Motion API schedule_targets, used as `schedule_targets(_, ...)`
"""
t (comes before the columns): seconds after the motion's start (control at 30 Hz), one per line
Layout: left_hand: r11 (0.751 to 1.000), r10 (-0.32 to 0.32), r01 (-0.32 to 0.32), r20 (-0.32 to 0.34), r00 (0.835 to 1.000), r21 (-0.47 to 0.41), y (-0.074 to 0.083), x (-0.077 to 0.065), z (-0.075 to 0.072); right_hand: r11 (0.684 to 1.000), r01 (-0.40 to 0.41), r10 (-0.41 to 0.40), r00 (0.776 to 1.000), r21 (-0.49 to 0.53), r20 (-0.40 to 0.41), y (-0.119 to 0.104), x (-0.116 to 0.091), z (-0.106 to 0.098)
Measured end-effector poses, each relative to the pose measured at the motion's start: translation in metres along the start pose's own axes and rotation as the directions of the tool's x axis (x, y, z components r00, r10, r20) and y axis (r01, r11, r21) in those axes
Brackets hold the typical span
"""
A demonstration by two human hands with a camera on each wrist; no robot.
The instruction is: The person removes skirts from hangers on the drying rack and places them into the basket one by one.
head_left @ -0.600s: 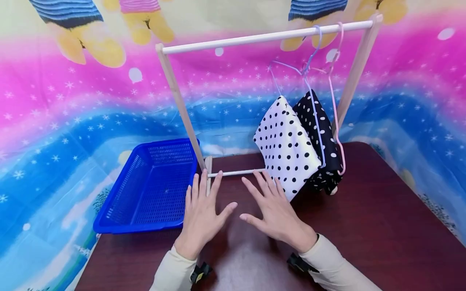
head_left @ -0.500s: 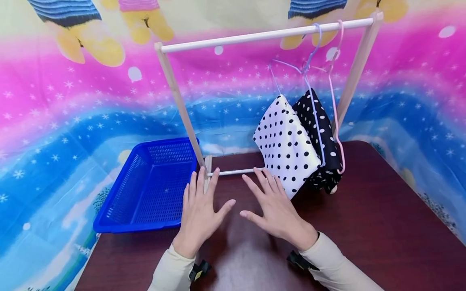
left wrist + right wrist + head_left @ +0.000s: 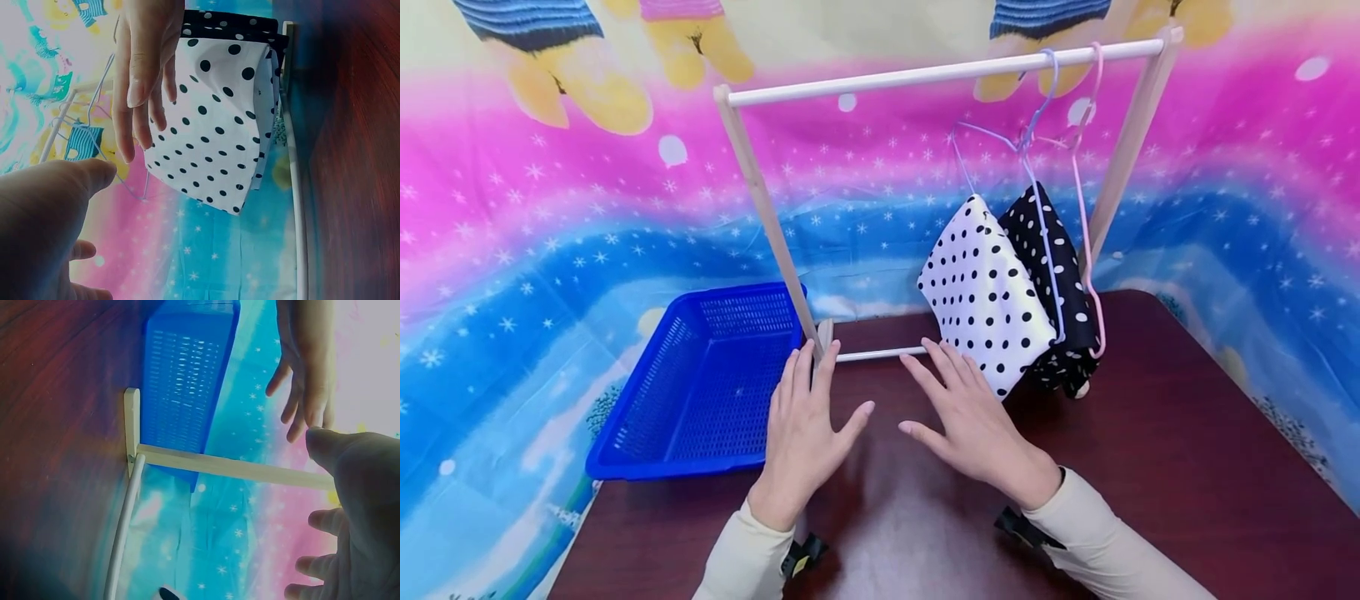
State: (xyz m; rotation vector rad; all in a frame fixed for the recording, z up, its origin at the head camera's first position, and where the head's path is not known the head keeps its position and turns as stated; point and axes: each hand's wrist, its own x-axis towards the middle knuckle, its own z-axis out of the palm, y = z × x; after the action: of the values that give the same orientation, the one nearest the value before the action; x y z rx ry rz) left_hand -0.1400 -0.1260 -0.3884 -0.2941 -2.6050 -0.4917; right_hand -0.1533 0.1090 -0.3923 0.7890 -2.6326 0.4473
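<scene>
Left hand (image 3: 801, 433) spread wide, empty, near blue basket (image 3: 715, 408) at the surface's (image 3: 1180, 458) left edge; right hand (image 3: 976, 429), same deal, near white dotted cloth (image 3: 985, 292).

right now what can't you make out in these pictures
Black cloth: head view, partly hidden behind the white cloth.
Basket, near right corner: head view, behind the left hand.
Lower bar, right end: head view, behind the right hand and white cloth.
Printed figures, upper parts: head view, cut off by the top edge.
</scene>
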Motion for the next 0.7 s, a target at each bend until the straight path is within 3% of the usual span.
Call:
schedule_targets(0.3,0.999,0.033,-0.035,-0.088,0.996,-0.023,0.003,0.006,-0.008,1.000,0.019,-0.019,1.000,0.005,0.009,-0.004,0.002,-0.025)
schedule_targets(0.7,0.996,0.054,-0.061,-0.114,0.992,-0.059,0.006,0.016,-0.020,0.999,0.039,-0.038,0.998,-0.019,0.046,-0.003,0.009,-0.051)
